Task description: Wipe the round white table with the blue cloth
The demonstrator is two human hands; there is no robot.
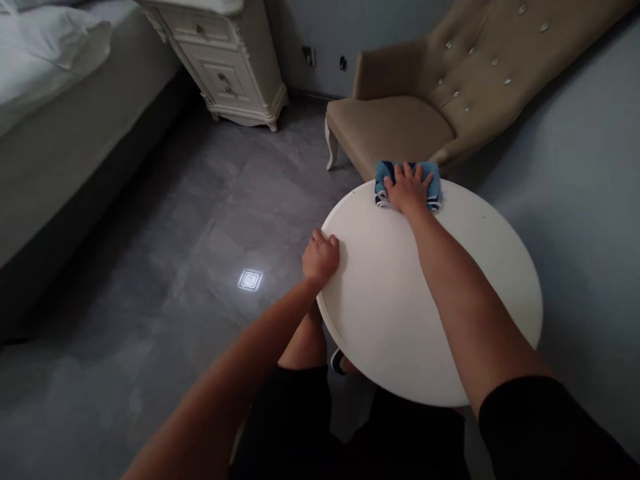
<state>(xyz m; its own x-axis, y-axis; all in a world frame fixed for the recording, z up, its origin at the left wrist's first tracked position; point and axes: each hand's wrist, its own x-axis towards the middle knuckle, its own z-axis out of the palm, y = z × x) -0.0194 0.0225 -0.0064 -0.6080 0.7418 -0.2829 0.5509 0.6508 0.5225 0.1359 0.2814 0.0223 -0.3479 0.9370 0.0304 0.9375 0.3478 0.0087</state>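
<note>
A round white table (390,300) stands right in front of me. My left hand (321,257) is closed around the table's left rim, thumb on top. At the far edge of the tabletop, my right hand (409,189) lies with fingers spread on a folded blue cloth (431,175) with dark patches and a pale edge. The palm presses the cloth flat, and part of the cloth reaches the rim. A few tiny specks show on the white surface near the far rim.
A tan tufted armchair (395,130) stands just beyond the table. Further back is a white nightstand (235,73). On the left is a bed (75,100) with white bedding. A bright square patch of light (250,280) falls on the grey tiled floor (165,333). A wall borders the right side.
</note>
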